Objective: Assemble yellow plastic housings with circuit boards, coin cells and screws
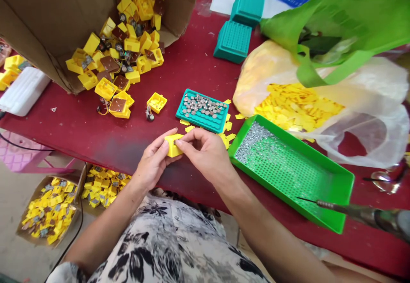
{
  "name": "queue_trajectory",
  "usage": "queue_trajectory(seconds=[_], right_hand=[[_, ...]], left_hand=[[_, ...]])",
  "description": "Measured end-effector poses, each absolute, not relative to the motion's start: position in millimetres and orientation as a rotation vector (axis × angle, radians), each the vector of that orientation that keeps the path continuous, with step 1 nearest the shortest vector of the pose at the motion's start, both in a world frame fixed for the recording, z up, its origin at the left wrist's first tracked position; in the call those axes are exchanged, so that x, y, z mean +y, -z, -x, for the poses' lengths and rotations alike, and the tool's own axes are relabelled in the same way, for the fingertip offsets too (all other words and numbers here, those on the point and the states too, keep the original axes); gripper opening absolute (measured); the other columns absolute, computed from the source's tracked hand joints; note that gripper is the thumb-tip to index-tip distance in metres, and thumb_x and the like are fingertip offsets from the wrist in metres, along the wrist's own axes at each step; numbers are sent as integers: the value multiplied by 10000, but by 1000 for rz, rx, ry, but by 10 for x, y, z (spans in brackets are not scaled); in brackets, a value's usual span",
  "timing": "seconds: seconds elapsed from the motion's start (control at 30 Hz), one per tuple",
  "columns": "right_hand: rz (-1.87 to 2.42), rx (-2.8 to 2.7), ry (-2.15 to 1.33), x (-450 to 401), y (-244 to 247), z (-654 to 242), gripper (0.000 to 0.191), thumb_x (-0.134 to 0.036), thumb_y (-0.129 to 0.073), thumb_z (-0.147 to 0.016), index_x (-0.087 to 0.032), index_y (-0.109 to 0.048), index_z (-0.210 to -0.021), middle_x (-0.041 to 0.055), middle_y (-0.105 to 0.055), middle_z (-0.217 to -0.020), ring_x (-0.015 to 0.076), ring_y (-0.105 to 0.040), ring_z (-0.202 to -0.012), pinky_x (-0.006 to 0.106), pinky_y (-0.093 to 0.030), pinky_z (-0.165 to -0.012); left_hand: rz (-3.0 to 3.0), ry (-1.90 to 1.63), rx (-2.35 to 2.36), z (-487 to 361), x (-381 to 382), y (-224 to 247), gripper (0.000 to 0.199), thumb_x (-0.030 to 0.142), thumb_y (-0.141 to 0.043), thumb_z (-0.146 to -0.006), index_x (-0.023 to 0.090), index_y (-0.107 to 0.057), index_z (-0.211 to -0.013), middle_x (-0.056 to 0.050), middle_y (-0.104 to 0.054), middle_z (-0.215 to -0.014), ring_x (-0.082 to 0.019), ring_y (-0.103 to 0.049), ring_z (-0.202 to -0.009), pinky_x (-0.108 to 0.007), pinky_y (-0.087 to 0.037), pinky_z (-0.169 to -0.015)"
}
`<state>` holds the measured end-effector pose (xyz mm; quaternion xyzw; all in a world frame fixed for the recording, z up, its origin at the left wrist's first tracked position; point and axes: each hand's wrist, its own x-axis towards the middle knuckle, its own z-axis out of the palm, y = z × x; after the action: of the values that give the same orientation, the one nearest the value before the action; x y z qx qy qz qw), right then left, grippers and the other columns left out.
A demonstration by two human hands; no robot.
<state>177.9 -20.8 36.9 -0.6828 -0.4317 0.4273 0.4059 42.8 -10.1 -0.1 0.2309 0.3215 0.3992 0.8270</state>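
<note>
A yellow housing (172,145) sits in a narrow pinch between both hands, just above the near edge of the table and close to the body, where the wrists can steady it. The left hand (153,161) closes around its left end, and the fingertips of the right hand (205,152) press on its right end and top, so most of the housing is hidden. Just beyond lies a teal tray (188,114) holding silver discs (202,105) in a loose cluster, within easy reach. To the right, a green tray (288,176) holds small metal pieces, angled with its far end raised, perhaps so they gather at one corner. The tip of a soldering iron (352,212) reaches over its right corner.

Far left, a tipped cardboard box (41,18) spills yellow housings (121,56) onto the red table (80,125). Far right, a plastic bag (361,103) holds flat yellow pieces beneath a green bag (336,22). Two teal blocks (233,41) stand beyond. On the floor at near left, a cardboard tray (48,210) holds more yellow parts.
</note>
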Motion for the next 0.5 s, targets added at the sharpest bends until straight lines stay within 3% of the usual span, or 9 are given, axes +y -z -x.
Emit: queue_trajectory(seconds=[0.1,0.23,0.33,0.5], right_hand=[[1742,-1136,-1072,-185,-357,-1819,217,-347,-686,-647,-196,-531,-657,-34,-544,-605,103,-465,-557,269,-365,-535],[1694,-1213,-1133,-136,-372,-1886,331,-355,-739,-607,-202,-447,-629,-67,-447,-576,80,-393,-542,246,-323,-511],[1570,-1166,-1188,-168,-415,-1934,330,-421,-731,-637,-201,-489,-682,-51,-493,-616,86,-433,-552,239,-358,-507],[1567,-1070,-976,-366,-423,-1978,186,-345,-673,-734,-200,-557,-740,-14,-590,-680,101,-511,-590,238,-422,-539]], left_hand=[[-514,-808,689,-412,-107,-1,386,385,-726,-818,223,-711,-1168,-76,-725,-1139,-230,-668,-1051,-375,-531,-935],[-544,-767,679,-387,-117,-48,404,406,-743,-794,208,-716,-1146,-66,-726,-1122,-187,-692,-939,-290,-569,-810],[-588,-776,722,-378,-116,-120,393,366,-781,-759,197,-709,-1106,-52,-745,-1015,-170,-712,-851,-250,-569,-728],[-602,-860,831,-381,-91,-217,455,355,-788,-748,183,-644,-1144,-80,-766,-972,-221,-741,-878,-281,-572,-730]])
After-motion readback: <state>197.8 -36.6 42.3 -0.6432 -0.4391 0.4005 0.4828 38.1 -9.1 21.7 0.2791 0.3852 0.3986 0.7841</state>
